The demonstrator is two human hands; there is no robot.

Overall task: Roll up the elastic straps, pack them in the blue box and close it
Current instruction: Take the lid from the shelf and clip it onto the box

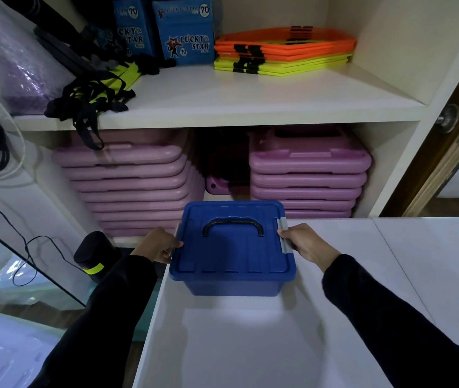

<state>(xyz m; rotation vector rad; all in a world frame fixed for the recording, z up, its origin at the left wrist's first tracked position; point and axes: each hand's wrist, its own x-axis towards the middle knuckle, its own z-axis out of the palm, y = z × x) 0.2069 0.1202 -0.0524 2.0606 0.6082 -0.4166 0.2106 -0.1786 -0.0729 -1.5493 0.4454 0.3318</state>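
A blue box (232,259) with its lid on and a dark carry handle (233,226) stands on the white table (362,289), near its far left corner. My left hand (158,245) grips the box's left side at the grey latch there. On the right side, my right hand (305,243) grips the other grey latch (284,236). No elastic straps lie on the table; a tangle of black and yellow-green straps (91,99) hangs over the edge of the upper shelf at the left.
Behind the table is a white shelf unit (250,107) with stacked pink steppers (138,186) below, orange and yellow flat hoops (284,51) and blue cartons (186,32) above. A black cylinder (93,254) stands on the floor left of the table.
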